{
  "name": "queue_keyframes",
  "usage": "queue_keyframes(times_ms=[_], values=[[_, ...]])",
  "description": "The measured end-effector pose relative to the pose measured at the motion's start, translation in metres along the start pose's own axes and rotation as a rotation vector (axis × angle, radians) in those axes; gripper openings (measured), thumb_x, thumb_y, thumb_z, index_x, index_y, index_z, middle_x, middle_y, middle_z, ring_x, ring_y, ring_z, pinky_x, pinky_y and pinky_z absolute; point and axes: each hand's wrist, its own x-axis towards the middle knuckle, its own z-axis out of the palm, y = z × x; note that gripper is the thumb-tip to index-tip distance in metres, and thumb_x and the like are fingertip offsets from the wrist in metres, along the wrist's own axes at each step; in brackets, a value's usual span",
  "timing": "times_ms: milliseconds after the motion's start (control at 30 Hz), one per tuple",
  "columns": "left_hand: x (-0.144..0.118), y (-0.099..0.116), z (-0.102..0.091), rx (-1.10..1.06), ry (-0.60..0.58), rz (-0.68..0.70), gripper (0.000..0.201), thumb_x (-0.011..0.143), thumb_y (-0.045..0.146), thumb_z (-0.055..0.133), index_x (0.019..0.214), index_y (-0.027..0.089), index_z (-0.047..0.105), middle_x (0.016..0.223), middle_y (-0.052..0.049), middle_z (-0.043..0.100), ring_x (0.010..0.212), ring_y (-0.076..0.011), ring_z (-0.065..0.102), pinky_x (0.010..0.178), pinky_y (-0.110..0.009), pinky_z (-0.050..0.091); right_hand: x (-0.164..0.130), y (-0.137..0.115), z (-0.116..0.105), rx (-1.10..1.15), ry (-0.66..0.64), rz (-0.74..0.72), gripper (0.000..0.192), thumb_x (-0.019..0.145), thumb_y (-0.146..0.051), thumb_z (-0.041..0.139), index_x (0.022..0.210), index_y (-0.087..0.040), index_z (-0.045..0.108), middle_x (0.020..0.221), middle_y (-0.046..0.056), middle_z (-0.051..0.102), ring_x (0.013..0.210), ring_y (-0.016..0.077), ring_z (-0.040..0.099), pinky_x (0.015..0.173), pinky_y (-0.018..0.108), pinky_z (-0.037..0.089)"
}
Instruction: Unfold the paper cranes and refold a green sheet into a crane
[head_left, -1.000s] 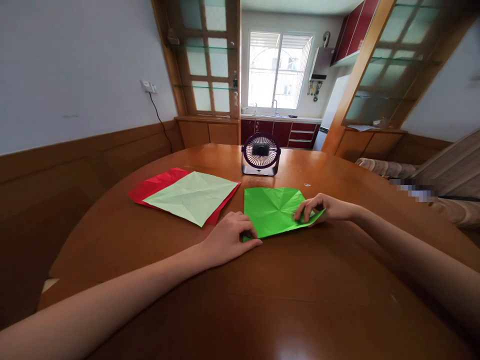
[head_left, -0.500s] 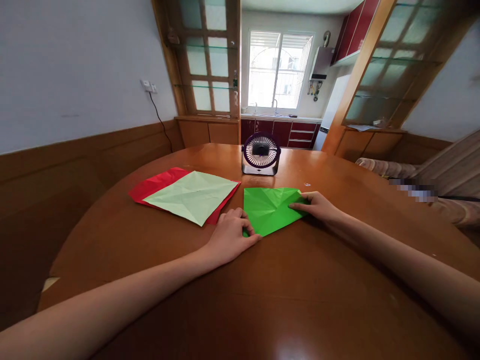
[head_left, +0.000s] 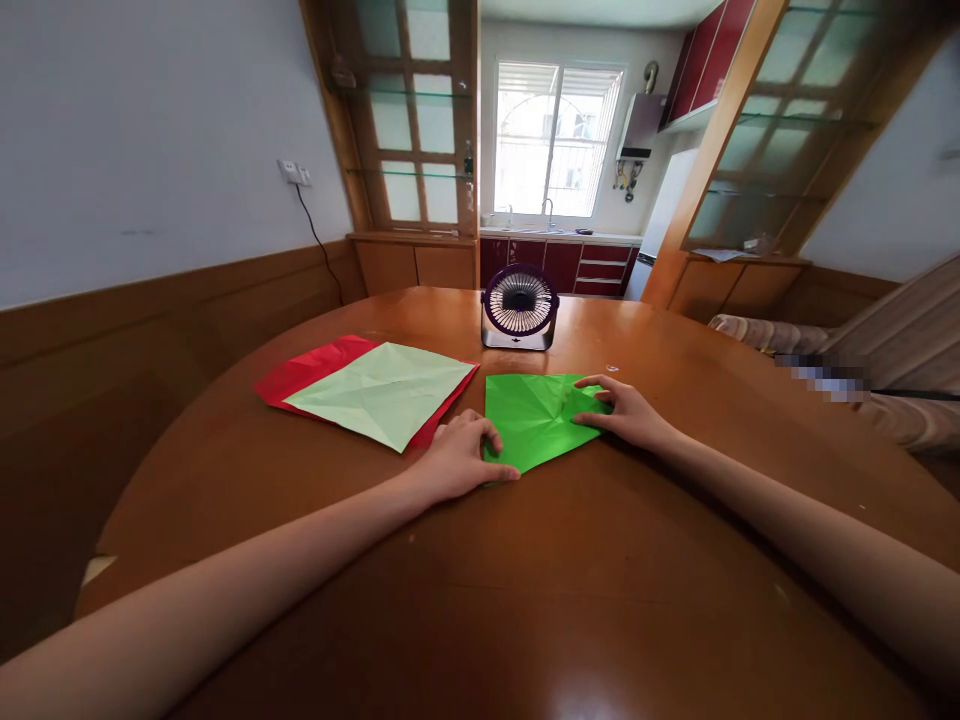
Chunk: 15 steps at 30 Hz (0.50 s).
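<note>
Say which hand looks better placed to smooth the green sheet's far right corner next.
Probably the right hand: its fingers are at the green sheet's right side, close to that corner, while the left hand is at the near left corner.

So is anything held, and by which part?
Green paper: left hand at its near-left corner, right hand at its right side. Whether gripped or touched, I can't tell.

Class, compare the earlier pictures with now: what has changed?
The right hand moved farther off and leftward; the raised right corner of the creased bright green paper sheet no longer sticks out. The left hand opened slightly. The red paper sheet, pale green paper sheet and round purple fan stayed put.
</note>
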Motion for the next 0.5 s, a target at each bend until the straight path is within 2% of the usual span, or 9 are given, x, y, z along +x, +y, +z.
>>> queue_keyframes(times_ms=[133,300,433,500], values=[[0.004,-0.008,-0.005,-0.016,-0.064,0.107,0.041,0.065,0.049,0.079,0.087,0.018,0.061,0.094,-0.003,0.052,0.086,-0.02,0.051,0.079,-0.033,0.041,0.0,0.002,0.0,-0.026,0.0,-0.004,0.054,0.07,-0.047,0.074,0.115,-0.022,0.06,0.1,0.009,0.067,0.108,0.0304,0.059,0.084,0.041,0.051],[0.005,-0.013,-0.016,-0.072,-0.178,0.212,0.042,0.068,0.048,0.077,0.096,0.019,0.063,0.095,-0.003,0.049,0.085,-0.018,0.051,0.078,-0.031,0.044,-0.001,0.002,0.0,-0.038,0.021,-0.006,0.053,0.07,-0.046,0.075,0.115,-0.022,0.06,0.102,0.01,0.068,0.11,0.0313,0.06,0.086,0.042,0.051],[0.004,-0.012,-0.023,-0.051,-0.256,0.355,0.047,0.078,0.047,0.071,0.119,0.028,0.062,0.112,-0.005,0.05,0.101,-0.0208,0.051,0.091,-0.036,0.043,-0.002,-0.001,-0.001,-0.048,0.016,-0.002,0.053,0.07,-0.045,0.074,0.115,-0.021,0.061,0.103,0.01,0.068,0.108,0.0306,0.061,0.088,0.043,0.05],[0.004,-0.012,-0.025,-0.011,-0.288,0.427,0.044,0.084,0.047,0.066,0.125,0.034,0.061,0.119,-0.006,0.049,0.11,-0.0228,0.048,0.098,-0.039,0.039,-0.003,-0.003,-0.002,-0.061,0.012,-0.001,0.054,0.07,-0.046,0.074,0.116,-0.021,0.061,0.102,0.01,0.068,0.105,0.03,0.062,0.087,0.042,0.05]])
